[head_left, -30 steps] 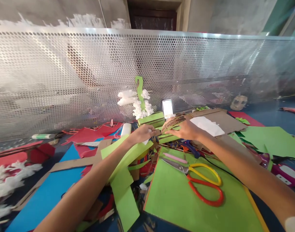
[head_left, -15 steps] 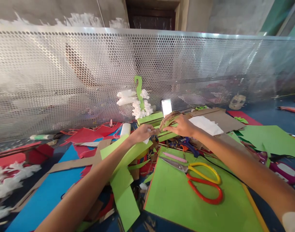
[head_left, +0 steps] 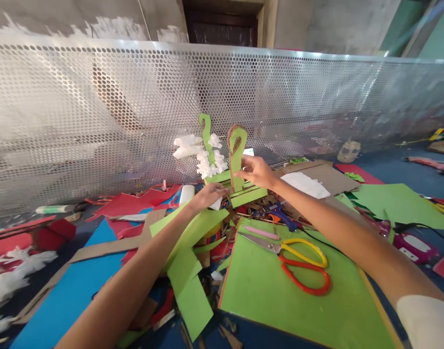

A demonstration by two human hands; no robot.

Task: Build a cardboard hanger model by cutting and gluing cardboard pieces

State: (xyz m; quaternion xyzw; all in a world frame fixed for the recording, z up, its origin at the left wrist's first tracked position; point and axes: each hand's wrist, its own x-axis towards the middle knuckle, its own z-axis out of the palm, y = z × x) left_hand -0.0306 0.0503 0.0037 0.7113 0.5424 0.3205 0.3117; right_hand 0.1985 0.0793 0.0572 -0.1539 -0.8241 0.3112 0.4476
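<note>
In my right hand I grip a green cardboard cutout with a curled top, thumb in front and fingers behind. It stands nearly upright, its foot at a slatted green cardboard base. My left hand is closed with its fingertips at the base's left end; a bit of white paper shows below them. Behind stands a similar green cutout with ruffled white paper around its lower part. Scissors with yellow and red handles lie on a green sheet.
A blue glue gun lies right of the base. Green strips, a blue sheet and red scraps spread left. Brown cardboard and a clear jar are on the right. A perforated metal panel runs behind.
My right hand has swung the curled green cutout from lying low over the base to nearly upright. My left hand has stayed near the base's left end.
</note>
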